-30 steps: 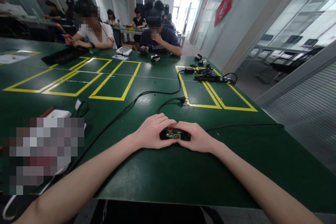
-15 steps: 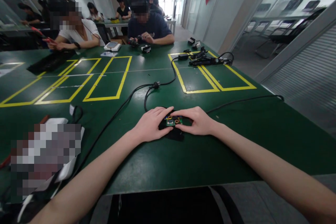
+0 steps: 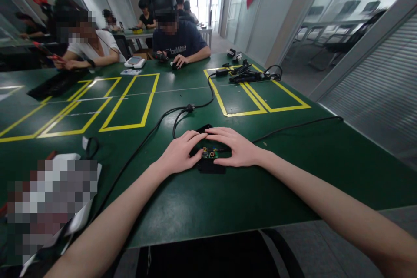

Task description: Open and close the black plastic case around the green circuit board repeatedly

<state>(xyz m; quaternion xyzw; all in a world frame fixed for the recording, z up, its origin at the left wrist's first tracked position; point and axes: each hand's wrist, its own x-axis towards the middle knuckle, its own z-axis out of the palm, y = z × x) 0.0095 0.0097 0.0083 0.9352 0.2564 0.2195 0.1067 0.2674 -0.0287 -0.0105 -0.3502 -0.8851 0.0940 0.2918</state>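
A small black device with an exposed green circuit board (image 3: 209, 154) lies on the green table (image 3: 228, 200) in front of me. My left hand (image 3: 180, 153) grips its left end, fingers curled round it. My right hand (image 3: 232, 147) covers its right side, fingers reaching over the top and thumb under the near edge. A black cable (image 3: 293, 126) runs off to the right from the device.
A second black cable with a plug (image 3: 189, 107) curls just beyond my hands. Yellow tape rectangles (image 3: 130, 100) mark the table. A pile of black cables and adapters (image 3: 250, 74) lies far right. Two people (image 3: 177, 41) sit across the table. A blurred object (image 3: 52, 202) lies at my left.
The device has turned and slid slightly away from me between my hands. My right fingers now reach further over its top. The camera view has tilted down and shifted.
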